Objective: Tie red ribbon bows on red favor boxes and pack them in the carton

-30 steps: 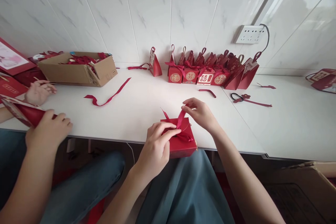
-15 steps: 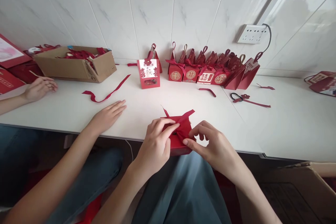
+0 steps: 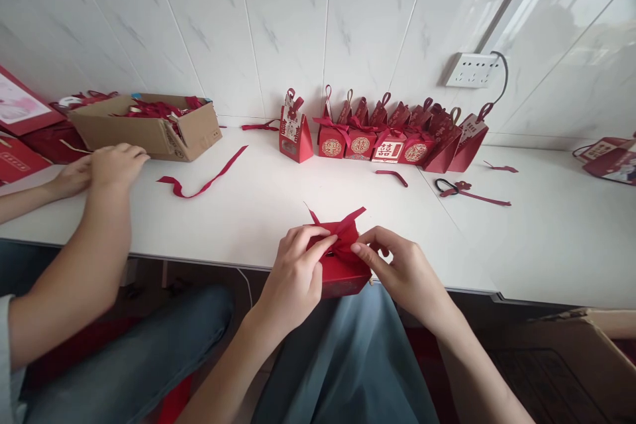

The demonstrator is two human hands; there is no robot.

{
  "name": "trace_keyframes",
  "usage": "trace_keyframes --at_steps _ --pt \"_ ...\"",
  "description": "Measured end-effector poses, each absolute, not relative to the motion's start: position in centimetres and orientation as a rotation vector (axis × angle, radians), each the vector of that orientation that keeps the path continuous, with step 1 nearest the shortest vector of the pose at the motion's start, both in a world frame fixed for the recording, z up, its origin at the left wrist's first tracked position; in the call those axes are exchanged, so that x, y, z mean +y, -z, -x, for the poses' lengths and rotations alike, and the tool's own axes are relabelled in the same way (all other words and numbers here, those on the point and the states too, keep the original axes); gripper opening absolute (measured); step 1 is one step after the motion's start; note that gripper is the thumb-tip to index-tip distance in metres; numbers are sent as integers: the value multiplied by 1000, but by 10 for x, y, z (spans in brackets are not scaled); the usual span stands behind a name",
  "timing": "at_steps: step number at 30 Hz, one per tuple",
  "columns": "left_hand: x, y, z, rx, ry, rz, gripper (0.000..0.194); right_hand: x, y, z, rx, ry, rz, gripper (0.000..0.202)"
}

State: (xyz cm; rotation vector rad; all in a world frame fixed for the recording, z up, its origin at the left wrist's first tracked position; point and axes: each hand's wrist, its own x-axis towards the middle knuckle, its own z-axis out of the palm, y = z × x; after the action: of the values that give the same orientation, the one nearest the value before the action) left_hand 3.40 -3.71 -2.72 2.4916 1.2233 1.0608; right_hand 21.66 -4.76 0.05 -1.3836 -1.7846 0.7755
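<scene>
At the table's front edge, partly over my lap, is a red gift box (image 3: 345,286) with a red ribbon (image 3: 350,220) across its top. My left hand (image 3: 301,271) rests on the box's left side, thumb and fingertips closed on the ribbon near its crossing. At the right edge, my right hand (image 3: 397,265) pinches a part of the same ribbon between thumb and forefinger. One pointed ribbon end sticks up to the right, and a thinner one rises at the back left. My left fingers cover part of the crossing.
Red gift boxes (image 3: 360,144) stand in a row by the wall, beside a triangular box (image 3: 297,136). A loose ribbon (image 3: 209,180), a black loop (image 3: 446,187) and a cardboard box (image 3: 149,136) of ribbons lie around. A co-worker's hands (image 3: 116,162) are at left.
The co-worker's nearer hand has moved left, off the table's middle to their other hand. The tagged box has gone back toward the wall. My right thumb has risen slightly with the ribbon.
</scene>
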Motion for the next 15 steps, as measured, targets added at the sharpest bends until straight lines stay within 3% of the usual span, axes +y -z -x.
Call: trace_keyframes --at_steps 9,15 --pt "-37 29 -34 1226 -1061 -2477 46 -42 7 -219 -1801 -797 1294 36" --pt "-37 28 -35 1219 -1066 -2473 47 -52 5 -222 -1911 -776 1294 14"
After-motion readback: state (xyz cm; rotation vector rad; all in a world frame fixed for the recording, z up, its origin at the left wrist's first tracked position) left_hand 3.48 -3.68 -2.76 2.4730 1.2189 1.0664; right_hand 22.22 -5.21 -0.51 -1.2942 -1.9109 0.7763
